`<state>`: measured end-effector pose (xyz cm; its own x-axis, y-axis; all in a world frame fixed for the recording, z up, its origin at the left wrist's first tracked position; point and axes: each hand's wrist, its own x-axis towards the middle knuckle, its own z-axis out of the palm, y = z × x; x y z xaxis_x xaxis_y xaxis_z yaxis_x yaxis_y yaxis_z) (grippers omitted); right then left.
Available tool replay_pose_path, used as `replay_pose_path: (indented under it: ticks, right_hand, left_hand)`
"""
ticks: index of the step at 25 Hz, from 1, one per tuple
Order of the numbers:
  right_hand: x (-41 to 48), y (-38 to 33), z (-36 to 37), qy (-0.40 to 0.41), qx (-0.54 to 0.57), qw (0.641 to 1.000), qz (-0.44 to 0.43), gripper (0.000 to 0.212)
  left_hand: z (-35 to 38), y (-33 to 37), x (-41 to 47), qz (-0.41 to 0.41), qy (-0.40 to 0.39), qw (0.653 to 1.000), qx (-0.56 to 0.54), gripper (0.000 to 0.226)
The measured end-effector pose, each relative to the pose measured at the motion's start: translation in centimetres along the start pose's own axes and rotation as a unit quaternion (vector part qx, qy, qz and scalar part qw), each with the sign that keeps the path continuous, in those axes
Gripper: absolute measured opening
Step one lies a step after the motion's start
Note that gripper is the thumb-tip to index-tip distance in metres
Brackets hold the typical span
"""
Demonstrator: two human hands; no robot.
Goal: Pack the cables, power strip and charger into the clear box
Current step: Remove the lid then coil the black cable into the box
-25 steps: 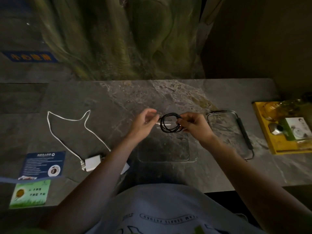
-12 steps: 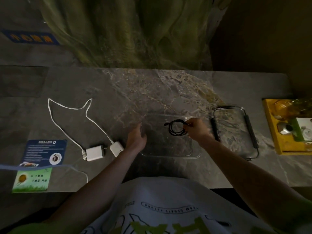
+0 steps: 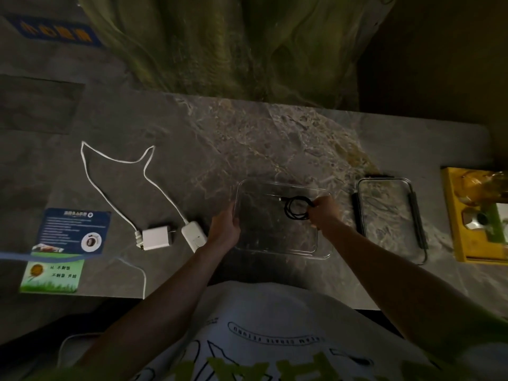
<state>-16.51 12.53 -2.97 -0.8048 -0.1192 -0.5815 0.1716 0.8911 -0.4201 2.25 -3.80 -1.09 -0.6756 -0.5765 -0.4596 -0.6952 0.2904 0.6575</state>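
The clear box sits on the marble table in front of me. My right hand holds a coiled black cable inside the box, near its far right corner. My left hand grips the box's left wall. To the left lie a white charger and a white power strip, partly hidden by my left wrist. A long white cable loops across the table from them.
The box's clear lid with dark clips lies right of the box. A yellow tray holding small items stands at the far right edge. Two printed cards lie at the left. A green curtain hangs behind the table.
Both hands came down from above the box. The right hand lowered the coiled black cable into the box, and the left hand let go of the cable and took the box's left wall.
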Motion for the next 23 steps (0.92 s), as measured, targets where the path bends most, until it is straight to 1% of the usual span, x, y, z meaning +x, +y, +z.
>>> replay_pose_path:
  ticks: [6, 12, 16, 18, 19, 21, 22, 23]
  right_hand:
    - [0.0, -0.2, 0.9, 0.013, -0.035, 0.999, 0.020, 0.025]
    - [-0.8, -0.9, 1.0, 0.030, -0.074, 0.997, -0.006, 0.037]
    - [-2.0, -0.9, 1.4, 0.045, -0.104, 0.993, -0.030, 0.052]
    - [-2.6, -0.6, 1.6, 0.042, -0.147, 0.985, -0.076, 0.058]
    - [-2.7, -0.4, 1.8, 0.031, -0.173, 0.977, -0.121, 0.061]
    - [-2.9, 0.1, 2.3, -0.016, -0.238, 0.943, -0.232, 0.067]
    - [-2.8, 0.4, 2.6, -0.047, -0.275, 0.920, -0.274, 0.069]
    - [-2.7, 0.6, 2.9, -0.076, -0.311, 0.900, -0.297, 0.071]
  left_hand:
    - [0.0, 0.0, -0.1, 0.001, -0.003, 1.000, -0.019, 0.049]
    - [-0.1, -0.1, -0.2, -0.006, -0.012, 0.999, -0.040, 0.050]
    - [0.1, -0.3, -0.1, -0.003, -0.013, 0.999, -0.048, 0.051]
    - [0.1, -0.4, 0.0, -0.005, -0.015, 0.999, -0.051, 0.050]
    - [0.2, -0.5, 0.0, -0.006, -0.014, 0.999, -0.050, 0.049]
    - [0.2, -0.4, -0.1, -0.007, -0.011, 0.999, -0.051, 0.050]
    - [0.3, -0.4, -0.1, -0.009, -0.011, 0.998, -0.053, 0.050]
    - [0.3, -0.4, -0.1, -0.010, -0.011, 0.998, -0.053, 0.051]
